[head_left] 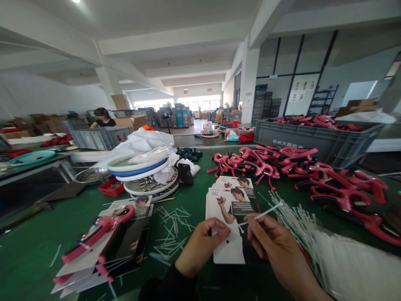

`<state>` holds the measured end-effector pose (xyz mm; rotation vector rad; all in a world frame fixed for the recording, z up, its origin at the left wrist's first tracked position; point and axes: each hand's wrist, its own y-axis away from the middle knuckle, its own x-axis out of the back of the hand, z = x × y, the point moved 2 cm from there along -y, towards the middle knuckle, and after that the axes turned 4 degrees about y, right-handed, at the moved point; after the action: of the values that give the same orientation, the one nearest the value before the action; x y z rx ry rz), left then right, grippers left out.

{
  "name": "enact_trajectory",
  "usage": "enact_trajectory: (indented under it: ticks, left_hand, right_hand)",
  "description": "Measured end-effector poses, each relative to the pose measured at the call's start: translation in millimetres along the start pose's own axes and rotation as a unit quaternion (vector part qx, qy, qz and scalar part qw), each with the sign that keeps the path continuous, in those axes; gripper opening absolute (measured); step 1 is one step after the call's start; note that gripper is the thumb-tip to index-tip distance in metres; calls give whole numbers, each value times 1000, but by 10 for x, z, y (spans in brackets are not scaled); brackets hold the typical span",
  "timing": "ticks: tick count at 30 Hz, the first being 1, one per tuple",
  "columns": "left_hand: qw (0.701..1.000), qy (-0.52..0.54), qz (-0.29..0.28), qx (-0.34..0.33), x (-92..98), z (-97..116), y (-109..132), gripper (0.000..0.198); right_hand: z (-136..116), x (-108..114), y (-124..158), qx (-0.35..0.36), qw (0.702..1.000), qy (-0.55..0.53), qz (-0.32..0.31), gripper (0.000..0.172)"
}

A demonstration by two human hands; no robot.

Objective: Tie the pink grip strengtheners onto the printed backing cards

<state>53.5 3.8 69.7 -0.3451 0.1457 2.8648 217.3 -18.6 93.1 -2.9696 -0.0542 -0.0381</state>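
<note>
My left hand [203,242] is closed in a pinch at the left edge of the top printed card [230,246], over the front of a card stack. Just to its right, my right hand [275,246] pinches a white cable tie [268,210] above the same card. The tie's tail slants up to the right, and its other part lies near the card's middle. Small dark holes show in the card. A bundle of white cable ties [303,228] lies right of my right hand. Pink and black hand grippers mounted on cards [103,234] are piled at the left.
Loose pink hand grippers [260,161] are heaped behind the cards, before a grey crate [313,140]. Cut tie pieces [172,230] are scattered left of my left hand. Stacked round trays [150,179] and a red box [112,187] stand behind. Another person [105,119] sits far left.
</note>
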Motion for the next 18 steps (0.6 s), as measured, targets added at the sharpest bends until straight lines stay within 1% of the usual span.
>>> enact_trajectory:
  ticks: [4,6,7,8,10,12,14,15,16,18]
  left_hand:
    - [1000,24,-7,-3,-1,-13,-4,30]
    - [997,73,-17,-3,4,-3,4,28]
    - [994,106,-25,0,8,4,11,30]
    - [990,140,-31,6,13,11,20,36]
    - [981,191,-32,26,27,21,36,60]
    - [975,217,-25,48,33,25,46,86]
    - [972,228,-10,54,31,24,46,102]
    - [972,229,0,54,29,21,43,105]
    - [973,224,6,53,25,15,37,103]
    - [977,207,-3,53,13,-1,25,89]
  right_hand:
    - [54,-28,14,-9,1000,10,-4,31]
    - [38,3,25,13,1000,25,-1,30]
    - [19,23,34,31,999,37,-3,28]
    - [-5,44,47,54,997,51,-10,25]
    - [-49,77,78,101,990,91,-36,19]
    - [-77,100,107,148,976,148,-61,15]
    - [-87,115,121,191,957,206,-69,15]
    - [-88,121,121,207,948,231,-68,16]
    - [-88,126,117,218,941,252,-67,18]
    - [-90,135,98,225,931,280,-69,19]
